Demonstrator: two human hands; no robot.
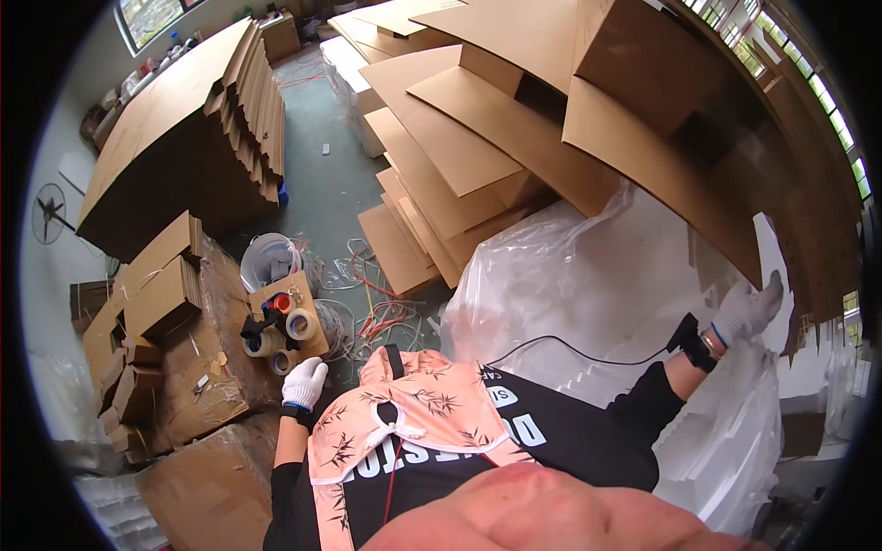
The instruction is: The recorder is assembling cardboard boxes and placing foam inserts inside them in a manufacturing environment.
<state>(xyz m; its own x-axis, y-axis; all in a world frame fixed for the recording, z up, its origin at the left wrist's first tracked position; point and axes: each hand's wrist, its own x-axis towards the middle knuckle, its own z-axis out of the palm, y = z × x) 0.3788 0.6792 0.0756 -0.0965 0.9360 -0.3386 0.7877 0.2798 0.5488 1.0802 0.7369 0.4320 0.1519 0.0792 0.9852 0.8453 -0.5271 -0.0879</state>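
My left hand (pixel 305 383), in a white knit glove, is closed with its fingers curled in. Whatever it may hold is hidden. Just beyond it, a small board (pixel 312 342) carries several rolls of tape (pixel 300 324) and what looks like a black tape dispenser (pixel 266 321). Out to the far right, my right hand (pixel 749 310), gloved too, stretches its fingers apart. It is beside an upright white sheet (pixel 768 241); whether they touch I cannot tell. White sheets under clear plastic (pixel 570 275) lie between my arms.
Large cardboard sheets (pixel 478 138) overhang the white stack ahead. A tall cardboard pile (pixel 165 101) stands at the far left. Nearer left are cartons (pixel 211 367) with folded cardboard. A bucket (pixel 268 260) and tangled straps (pixel 377 317) are on the floor. A black cable (pixel 570 344) runs toward my right wrist.
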